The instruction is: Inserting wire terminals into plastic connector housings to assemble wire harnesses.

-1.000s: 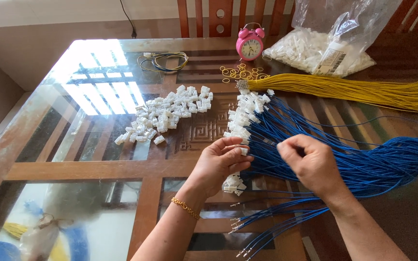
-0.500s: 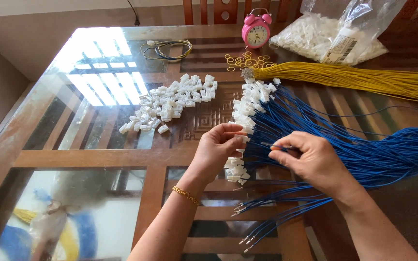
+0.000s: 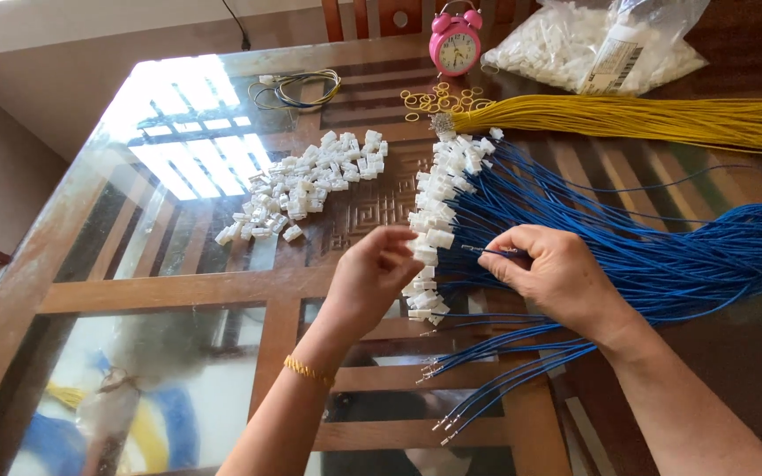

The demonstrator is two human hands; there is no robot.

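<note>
Where the glass table (image 3: 134, 264) shows its wooden frame underneath, a heap of loose white plugs (image 3: 302, 185) lies left of the blue wires (image 3: 663, 256), well apart from them. Beyond that heap, further from the person, a small coil of thin cable (image 3: 302, 88) rests near the far edge.

The left hand (image 3: 372, 278) sits just left of the wires' near ends, with a gold bracelet (image 3: 309, 370) on its wrist. Its fingers (image 3: 403, 238) are curled in with the tips close together beside one white plug (image 3: 438, 238); whether they actually pinch it cannot be told. That plug belongs to a long row of capped ends (image 3: 438, 189) running along the left side of the blue wires, from the far side of the bundle down towards the person.

The right hand (image 3: 562, 273) lies on top of the blue wires, touching them. Its fingers are closed in a pinch on a single blue wire (image 3: 487, 252), whose bare metal tip points left towards the left hand. Nearer the person, several uncapped ends (image 3: 460, 405) fan out from under the right wrist.

Beyond the blue wires, a pink alarm clock (image 3: 455, 44) stands upright, with yellow rubber bands (image 3: 438, 99) scattered just before it. To the right of those, a yellow wire bundle (image 3: 663, 119) lies alongside the blue one, and a clear bag (image 3: 593, 44) of white parts sits beyond it.
</note>
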